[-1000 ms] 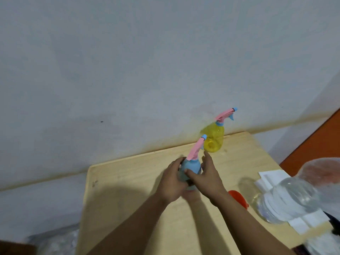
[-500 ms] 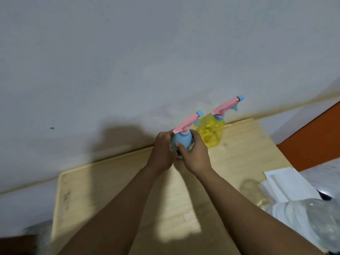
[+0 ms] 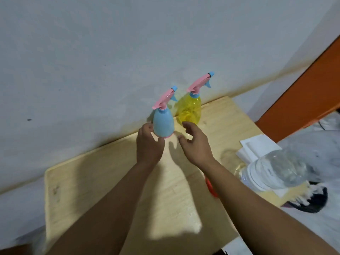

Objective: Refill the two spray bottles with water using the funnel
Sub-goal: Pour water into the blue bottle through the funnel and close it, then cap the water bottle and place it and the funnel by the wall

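A blue spray bottle (image 3: pixel 163 124) with a pink trigger head stands upright at the far edge of the wooden table (image 3: pixel 103 183), near the wall. Just right of it stands a yellow spray bottle (image 3: pixel 189 109) with the same pink head. My left hand (image 3: pixel 149 144) is at the blue bottle's left side, fingertips at its lower edge, fingers loosely bent. My right hand (image 3: pixel 196 142) hovers to the bottle's right with fingers spread, holding nothing. An orange funnel (image 3: pixel 209 185) lies on the table, mostly hidden behind my right forearm.
A large clear water bottle (image 3: pixel 276 168) lies on its side at the table's right edge, on white paper sheets (image 3: pixel 257 146). The grey wall is directly behind the spray bottles. An orange surface (image 3: pixel 312 89) is at the far right.
Both hands carried the blue bottle toward the wall, set it down beside the yellow one and have let go. My right hand has drawn away to the right.
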